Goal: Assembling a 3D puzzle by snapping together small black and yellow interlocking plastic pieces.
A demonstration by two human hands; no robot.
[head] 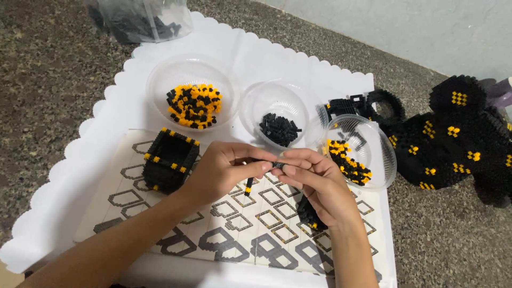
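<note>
My left hand (pixel 224 170) and my right hand (pixel 314 181) meet over a printed instruction sheet (pixel 160 224), pinching a thin strip of tiny black and yellow bricks (pixel 249 184) between their fingertips. The strip hangs down from my left fingers. Another small black brick piece (pixel 308 216) lies on the sheet under my right hand. A square open-topped box of black bricks with yellow corners (pixel 169 159) stands just left of my left hand.
Three clear plastic bowls hold loose bricks: mixed black and yellow (pixel 193 105), black (pixel 278 128), and a tilted one (pixel 357 154). A large black and yellow built model (pixel 453 138) lies at right. A white scalloped tray (pixel 64 176) lies underneath; a plastic bag (pixel 140 18) sits at the top.
</note>
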